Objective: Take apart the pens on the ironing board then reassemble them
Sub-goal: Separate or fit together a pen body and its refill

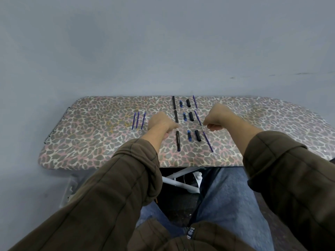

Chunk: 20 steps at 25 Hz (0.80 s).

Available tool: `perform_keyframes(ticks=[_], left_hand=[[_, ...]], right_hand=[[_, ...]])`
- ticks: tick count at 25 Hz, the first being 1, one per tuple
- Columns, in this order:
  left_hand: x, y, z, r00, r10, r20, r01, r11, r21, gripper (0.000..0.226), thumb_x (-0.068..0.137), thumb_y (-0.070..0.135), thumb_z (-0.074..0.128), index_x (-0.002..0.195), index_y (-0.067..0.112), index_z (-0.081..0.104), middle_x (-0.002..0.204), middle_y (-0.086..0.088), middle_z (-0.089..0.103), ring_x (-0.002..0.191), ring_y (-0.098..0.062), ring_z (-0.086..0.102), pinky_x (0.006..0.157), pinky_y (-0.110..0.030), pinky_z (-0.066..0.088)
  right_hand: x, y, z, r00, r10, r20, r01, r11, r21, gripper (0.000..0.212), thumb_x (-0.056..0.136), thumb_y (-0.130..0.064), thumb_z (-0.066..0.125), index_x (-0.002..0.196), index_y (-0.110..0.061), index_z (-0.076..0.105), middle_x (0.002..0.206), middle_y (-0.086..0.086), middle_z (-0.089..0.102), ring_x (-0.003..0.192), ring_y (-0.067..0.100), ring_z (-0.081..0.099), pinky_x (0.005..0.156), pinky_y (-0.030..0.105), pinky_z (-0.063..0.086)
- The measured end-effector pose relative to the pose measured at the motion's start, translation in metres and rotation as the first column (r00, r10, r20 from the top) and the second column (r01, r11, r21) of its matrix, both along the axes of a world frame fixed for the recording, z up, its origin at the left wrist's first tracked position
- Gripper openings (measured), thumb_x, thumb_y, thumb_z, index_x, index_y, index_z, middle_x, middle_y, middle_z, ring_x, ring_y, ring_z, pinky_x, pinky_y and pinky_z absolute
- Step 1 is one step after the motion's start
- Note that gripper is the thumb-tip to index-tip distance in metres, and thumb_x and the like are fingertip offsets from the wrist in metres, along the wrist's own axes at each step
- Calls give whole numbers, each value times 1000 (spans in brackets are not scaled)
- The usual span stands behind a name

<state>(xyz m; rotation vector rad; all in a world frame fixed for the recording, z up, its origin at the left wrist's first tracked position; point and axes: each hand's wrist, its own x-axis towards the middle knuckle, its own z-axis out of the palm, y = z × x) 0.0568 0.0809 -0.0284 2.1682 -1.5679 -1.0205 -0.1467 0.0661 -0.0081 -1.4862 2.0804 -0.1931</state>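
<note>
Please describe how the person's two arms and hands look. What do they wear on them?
Both arms wear dark olive-brown padded sleeves with stitched quilt lines, pushed up so the forearms are bare. The left sleeve and the right sleeve end in bunched cuffs. The left hand and the right hand are bare: no gloves, and no rings or watch visible.

Dim, even, bluish light with faint shadows; wide-angle bending curves the board's (101, 142) edges; overall detail looks soft.
</note>
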Motion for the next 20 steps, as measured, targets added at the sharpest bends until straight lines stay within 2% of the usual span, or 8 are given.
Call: perform_keyframes(ticks=[2,5,7,8,11,15,18,20], left_hand=[[8,-4,11,1000,-9,18,11,996,-93,28,93,32,72,93,4,70,84,-11,78,66,-24,73,74,-38,65],[19,-13,23,998,-37,52,48,975,-216,20,96,24,62,97,7,73,93,-13,77,82,-29,75,80,-41,63],[27,-23,25,998,-29,61,44,961,-274,27,97,22,61,76,8,71,84,-8,76,71,-26,71,70,-35,61],[30,-28,24,998,-11,66,30,953,-302,35,97,21,62,63,12,62,73,-5,71,61,-24,65,60,-31,55],[38,-44,21,995,39,86,-5,932,-364,49,94,14,61,50,22,42,47,2,41,40,-16,37,43,-23,29],[44,-65,12,995,26,95,12,926,-377,50,93,15,61,49,24,39,44,5,33,38,-13,30,42,-23,25],[48,-80,-1,997,22,80,8,937,-350,49,93,14,59,50,23,39,46,4,34,40,-15,30,43,-24,24],[52,-89,-9,996,24,81,5,938,-346,48,94,14,57,51,21,38,48,2,36,42,-16,31,44,-25,24]], right_hand=[[11,-6,8,997,44,-62,-49,996,-79,15,88,-6,70,77,3,76,68,13,76,58,24,75,61,35,65],[31,-17,19,994,62,-95,-79,980,-185,17,86,-6,67,91,4,80,86,19,79,81,31,79,78,46,66],[45,-26,22,994,56,-89,-76,969,-236,18,88,-8,64,91,3,78,85,17,78,77,29,76,79,45,66],[52,-32,22,996,49,-75,-67,965,-255,18,89,-8,62,92,3,77,86,17,78,75,28,74,80,45,66],[71,-51,15,999,23,-22,-28,956,-291,24,89,-5,60,103,6,76,95,19,78,74,27,70,83,44,65],[91,-73,4,999,25,-29,-32,963,-268,17,91,-7,61,97,2,74,92,16,75,82,30,73,79,37,64],[103,-93,-7,998,27,-58,-41,968,-247,9,91,-9,60,84,-5,65,89,14,72,76,29,68,67,31,58],[111,-107,-16,997,26,-78,-44,971,-236,15,92,-10,61,77,-7,59,82,12,68,72,28,64,62,31,54]])
